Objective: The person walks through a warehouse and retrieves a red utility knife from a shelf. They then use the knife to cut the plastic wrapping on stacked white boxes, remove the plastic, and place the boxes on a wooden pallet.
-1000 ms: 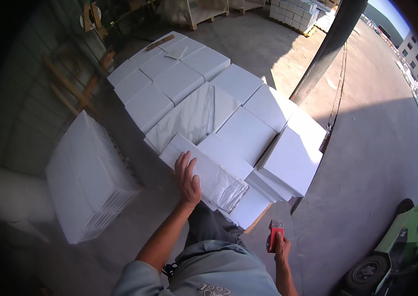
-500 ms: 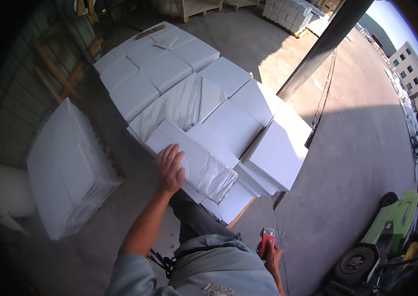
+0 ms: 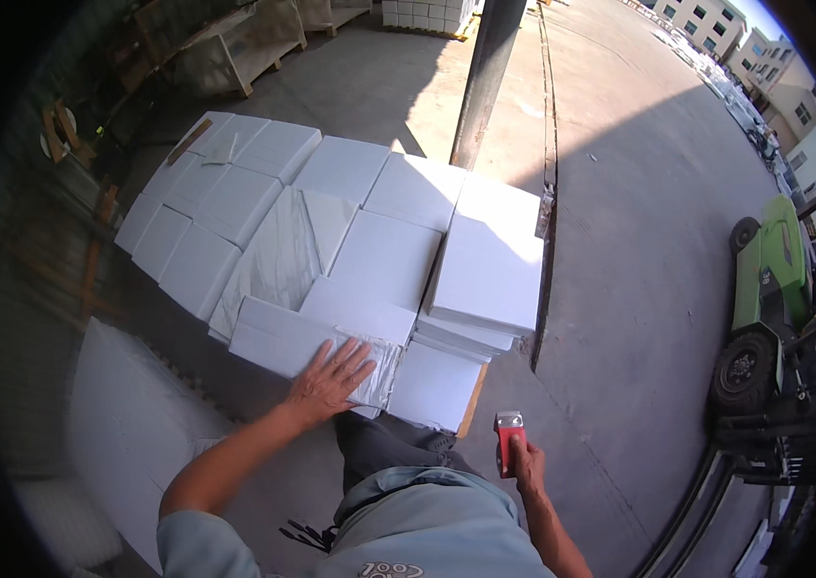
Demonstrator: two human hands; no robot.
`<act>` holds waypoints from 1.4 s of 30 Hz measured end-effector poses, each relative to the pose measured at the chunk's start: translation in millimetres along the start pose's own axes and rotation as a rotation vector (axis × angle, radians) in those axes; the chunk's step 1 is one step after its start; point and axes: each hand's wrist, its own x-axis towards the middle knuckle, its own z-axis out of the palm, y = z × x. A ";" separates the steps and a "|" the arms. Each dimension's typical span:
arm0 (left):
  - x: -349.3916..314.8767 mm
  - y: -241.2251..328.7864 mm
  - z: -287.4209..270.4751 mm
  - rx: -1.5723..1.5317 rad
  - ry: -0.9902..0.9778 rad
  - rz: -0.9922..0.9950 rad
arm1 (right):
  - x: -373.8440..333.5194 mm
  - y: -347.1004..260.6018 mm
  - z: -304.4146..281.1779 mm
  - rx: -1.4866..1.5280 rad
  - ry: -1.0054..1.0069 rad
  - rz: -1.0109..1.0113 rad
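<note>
Reference point: the long white box (image 3: pixel 273 337), lying at the near edge of the stacked load. Far left and nearer than it, a pale stack (image 3: pixel 129 414) stands well apart, partly blurred. Beyond it to the left, a wooden strip (image 3: pixel 189 141) lies across far boxes, perhaps as a loose spacer; purpose not certain. Directly behind it, a marble-patterned slab (image 3: pixel 268 255) shows its veined face, angled between plain white pieces. On its right part rests the left hand (image 3: pixel 328 380), palm down, fingers spread, gripping nothing; the flat contact probably steadies the box, since its near side has no visible support against sliding. Crinkled clear film (image 3: pixel 384 371) covers its right end, presumably protective wrap. Behind and right of it, a thick white block (image 3: pixel 488 265) sits askew on thinner pieces, overhanging slightly. Right of it at the near corner, a timber edge (image 3: pixel 473 400) shows under the load, likely part of a base that keeps it off the ground. Farther right and apart from it, the right hand (image 3: pixel 529 464) is curled round a red tool (image 3: pixel 507 451), metal head pointing away from the body, a hold that seems to leave that head free. Far right of it, a green forklift (image 3: pixel 779 260) stands on the concrete.
</note>
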 end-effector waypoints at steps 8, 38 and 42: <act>52.2 47.3 -9.7 -0.231 0.033 -0.053 | -11.5 46.5 5.3 0.038 0.143 0.072; 76.8 92.2 61.3 -0.207 0.190 -0.301 | 86.6 74.2 47.5 -0.283 -0.020 -0.119; 69.5 79.8 36.1 -0.296 0.334 -0.361 | 146.3 -12.2 81.8 -0.455 0.017 -0.347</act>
